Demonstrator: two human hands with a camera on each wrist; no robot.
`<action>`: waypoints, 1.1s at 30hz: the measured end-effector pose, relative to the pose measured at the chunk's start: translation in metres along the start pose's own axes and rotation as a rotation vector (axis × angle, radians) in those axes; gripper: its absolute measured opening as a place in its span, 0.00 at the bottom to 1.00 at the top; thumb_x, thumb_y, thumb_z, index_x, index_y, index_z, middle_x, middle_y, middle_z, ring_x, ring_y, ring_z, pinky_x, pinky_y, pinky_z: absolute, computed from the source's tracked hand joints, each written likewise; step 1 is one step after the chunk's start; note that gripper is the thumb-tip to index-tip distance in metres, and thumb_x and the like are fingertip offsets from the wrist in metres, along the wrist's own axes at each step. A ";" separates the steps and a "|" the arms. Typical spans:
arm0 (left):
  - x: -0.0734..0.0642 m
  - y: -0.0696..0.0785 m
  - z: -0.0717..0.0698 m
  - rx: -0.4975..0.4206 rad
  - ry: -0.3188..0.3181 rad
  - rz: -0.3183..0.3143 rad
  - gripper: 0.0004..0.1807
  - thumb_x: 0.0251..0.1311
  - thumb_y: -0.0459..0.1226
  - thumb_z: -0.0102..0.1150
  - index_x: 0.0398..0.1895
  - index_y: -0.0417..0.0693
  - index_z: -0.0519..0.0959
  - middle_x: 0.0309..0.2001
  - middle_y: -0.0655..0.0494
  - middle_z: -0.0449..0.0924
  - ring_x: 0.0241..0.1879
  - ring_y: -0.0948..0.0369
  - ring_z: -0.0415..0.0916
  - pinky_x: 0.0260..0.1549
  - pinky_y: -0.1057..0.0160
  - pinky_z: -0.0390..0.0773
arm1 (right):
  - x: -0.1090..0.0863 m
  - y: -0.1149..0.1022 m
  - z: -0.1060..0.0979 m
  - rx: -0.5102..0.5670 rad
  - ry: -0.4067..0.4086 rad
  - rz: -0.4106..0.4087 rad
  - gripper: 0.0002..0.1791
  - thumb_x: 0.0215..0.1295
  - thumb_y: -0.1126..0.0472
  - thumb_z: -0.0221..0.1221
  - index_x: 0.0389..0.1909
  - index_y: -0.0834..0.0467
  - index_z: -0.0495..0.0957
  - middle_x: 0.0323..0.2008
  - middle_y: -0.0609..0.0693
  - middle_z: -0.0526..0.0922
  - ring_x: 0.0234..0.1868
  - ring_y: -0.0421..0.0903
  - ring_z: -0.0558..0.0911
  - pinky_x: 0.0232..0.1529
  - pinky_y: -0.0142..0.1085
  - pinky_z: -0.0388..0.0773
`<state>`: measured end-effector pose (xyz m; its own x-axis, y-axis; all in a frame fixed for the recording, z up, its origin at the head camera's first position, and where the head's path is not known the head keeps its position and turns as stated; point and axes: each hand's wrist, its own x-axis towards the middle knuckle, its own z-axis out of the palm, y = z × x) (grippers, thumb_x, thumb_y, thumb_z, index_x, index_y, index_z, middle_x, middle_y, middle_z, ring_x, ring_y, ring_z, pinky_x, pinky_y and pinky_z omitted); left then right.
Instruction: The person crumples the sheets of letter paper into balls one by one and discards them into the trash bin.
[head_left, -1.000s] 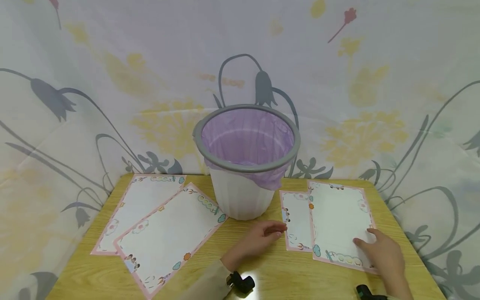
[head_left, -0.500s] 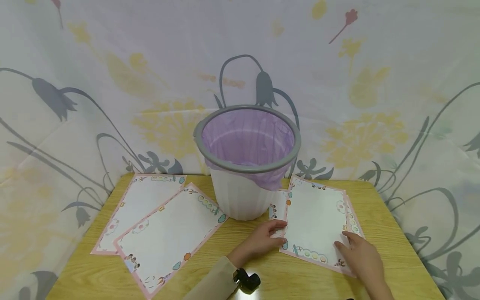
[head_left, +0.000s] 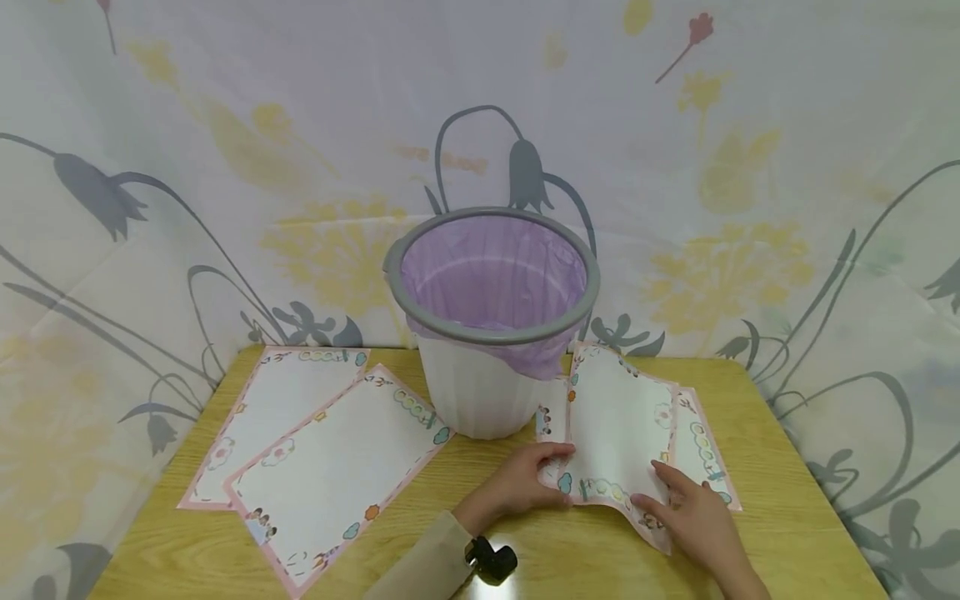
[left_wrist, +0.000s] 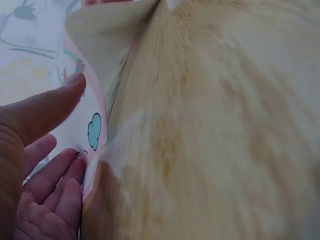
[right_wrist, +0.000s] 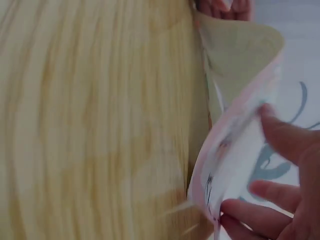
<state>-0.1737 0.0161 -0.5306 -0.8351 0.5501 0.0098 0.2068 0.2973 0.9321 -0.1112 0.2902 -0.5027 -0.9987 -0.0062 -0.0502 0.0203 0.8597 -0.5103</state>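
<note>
A white sheet of paper with a pink illustrated border lies right of the bin, its near edge bowed up off the table. My right hand holds its near right corner, thumb on the face and fingertips at the side edge. At the near left corner, my left hand touches the edge with loosely bent fingers, its thumb over the sheet. Parts of another bordered sheet show beneath on the left, and a bordered sheet shows beneath on the right.
A white bin with a grey rim and purple liner stands at the table's back middle. Two overlapping bordered sheets lie on the left, the nearer sheet on top. A floral cloth hangs behind the wooden table.
My right hand has slid the top sheet left toward my left hand, uncovering a sheet at its right. The sheet's near edge, flat before, now bows upward. My left hand has barely moved.
</note>
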 end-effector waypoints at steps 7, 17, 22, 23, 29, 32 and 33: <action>0.001 0.005 0.001 -0.085 -0.014 0.029 0.40 0.53 0.41 0.76 0.71 0.50 0.70 0.65 0.58 0.74 0.65 0.65 0.67 0.64 0.68 0.64 | -0.002 -0.022 0.011 0.299 -0.003 0.034 0.41 0.66 0.42 0.63 0.73 0.58 0.64 0.65 0.62 0.73 0.46 0.55 0.86 0.54 0.53 0.77; -0.001 0.023 0.006 -0.134 -0.032 0.040 0.37 0.63 0.46 0.67 0.74 0.62 0.64 0.64 0.61 0.74 0.65 0.64 0.68 0.63 0.58 0.68 | -0.003 -0.048 0.028 0.501 0.156 -0.074 0.38 0.62 0.53 0.70 0.71 0.58 0.67 0.66 0.61 0.72 0.66 0.58 0.71 0.61 0.41 0.73; -0.004 0.026 0.005 -0.283 -0.043 0.106 0.36 0.63 0.40 0.66 0.74 0.58 0.65 0.63 0.59 0.75 0.63 0.64 0.70 0.60 0.61 0.71 | -0.002 -0.054 0.031 0.599 0.225 -0.160 0.37 0.60 0.60 0.71 0.70 0.57 0.70 0.66 0.57 0.74 0.66 0.37 0.70 0.59 0.21 0.67; -0.005 0.027 0.004 -0.310 -0.051 0.115 0.36 0.63 0.39 0.66 0.75 0.57 0.65 0.63 0.58 0.76 0.62 0.64 0.71 0.60 0.61 0.71 | -0.001 -0.054 0.032 0.623 0.232 -0.184 0.37 0.59 0.61 0.71 0.70 0.57 0.70 0.65 0.57 0.74 0.65 0.33 0.70 0.59 0.21 0.67; -0.010 0.032 0.003 -0.417 -0.045 0.137 0.37 0.61 0.31 0.66 0.74 0.53 0.66 0.62 0.54 0.76 0.57 0.64 0.76 0.51 0.63 0.79 | 0.002 -0.063 0.038 0.748 0.248 -0.322 0.36 0.59 0.72 0.68 0.70 0.60 0.69 0.64 0.62 0.74 0.64 0.32 0.71 0.59 0.28 0.71; -0.014 0.034 0.002 -0.405 -0.011 0.119 0.36 0.61 0.31 0.66 0.73 0.54 0.68 0.60 0.53 0.78 0.54 0.64 0.78 0.47 0.66 0.80 | 0.000 -0.069 0.039 0.769 0.242 -0.336 0.36 0.59 0.73 0.67 0.69 0.62 0.69 0.64 0.63 0.74 0.63 0.32 0.72 0.58 0.30 0.73; -0.016 0.034 0.002 -0.394 0.003 0.114 0.35 0.61 0.31 0.65 0.73 0.54 0.69 0.59 0.53 0.78 0.52 0.64 0.79 0.46 0.66 0.80 | -0.001 -0.071 0.039 0.778 0.240 -0.336 0.35 0.59 0.73 0.67 0.69 0.63 0.69 0.64 0.63 0.73 0.63 0.32 0.72 0.58 0.30 0.73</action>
<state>-0.1526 0.0193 -0.4995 -0.8198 0.5595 0.1218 0.0877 -0.0875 0.9923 -0.1101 0.2091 -0.4997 -0.9386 -0.0131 0.3447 -0.3376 0.2396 -0.9103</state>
